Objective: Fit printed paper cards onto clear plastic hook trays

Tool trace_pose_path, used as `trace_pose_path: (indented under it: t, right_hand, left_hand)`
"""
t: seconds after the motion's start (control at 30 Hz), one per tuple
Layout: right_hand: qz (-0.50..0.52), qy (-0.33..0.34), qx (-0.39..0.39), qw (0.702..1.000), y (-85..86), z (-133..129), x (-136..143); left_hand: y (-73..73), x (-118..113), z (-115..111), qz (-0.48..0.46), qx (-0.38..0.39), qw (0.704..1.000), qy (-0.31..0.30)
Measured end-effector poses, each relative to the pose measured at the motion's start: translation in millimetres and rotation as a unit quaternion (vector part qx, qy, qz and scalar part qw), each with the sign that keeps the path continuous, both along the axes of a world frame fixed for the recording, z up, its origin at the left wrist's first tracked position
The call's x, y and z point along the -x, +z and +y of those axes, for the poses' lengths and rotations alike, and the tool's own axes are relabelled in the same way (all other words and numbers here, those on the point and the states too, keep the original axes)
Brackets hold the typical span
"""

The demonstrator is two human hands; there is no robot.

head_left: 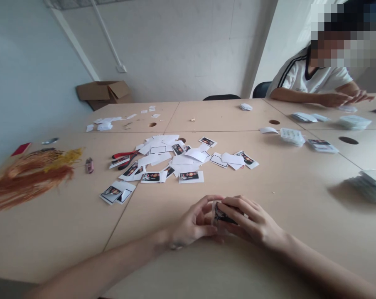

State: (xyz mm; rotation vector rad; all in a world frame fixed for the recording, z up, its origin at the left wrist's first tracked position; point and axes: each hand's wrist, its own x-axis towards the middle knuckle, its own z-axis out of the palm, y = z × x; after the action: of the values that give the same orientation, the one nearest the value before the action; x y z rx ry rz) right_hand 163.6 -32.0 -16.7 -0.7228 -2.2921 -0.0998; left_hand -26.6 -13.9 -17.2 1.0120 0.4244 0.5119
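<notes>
Low in the middle of the view, my left hand (pixel 195 222) grips the left edge of a small clear plastic packet (pixel 215 211), thumb in front and fingers behind. My right hand (pixel 256 220) is closed over its right part, fingers lying across a black printed card (pixel 224 214) inside or against the plastic; I cannot tell which. Much of the packet is hidden by the fingers. Beyond my hands lies a loose heap of white paper slips (pixel 188 155) and black printed cards, one of them a flat card (pixel 190 177) closest to me.
Red-handled pliers (pixel 125 155) lie left of the heap, near a pink nail clipper (pixel 89 165) and orange tassels (pixel 35 170). Stacks of clear packets (pixel 370 187) stand at right. Across the table (pixel 206 120) sits a person (pixel 306 79) handling packets. A cardboard box (pixel 102 93) is behind.
</notes>
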Motion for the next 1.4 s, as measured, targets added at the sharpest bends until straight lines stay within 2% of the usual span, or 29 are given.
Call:
trace_pose_path:
  t: [0.47,0.83,1.4]
  right_hand:
    - [-0.039,0.002,-0.019,0.999,4.8,0,-2]
    - [-0.077,0.021,-0.025,0.996,7.3,-1,-3]
    - [-0.075,0.005,-0.019,0.997,4.3,-1,-3]
  left_hand:
    - [13.9,2,1,0.033,0.055,0.998,-0.004]
    - [11.8,3,2,0.023,0.067,0.997,-0.009]
    - [12.9,2,2,0.03,0.084,0.996,-0.003]
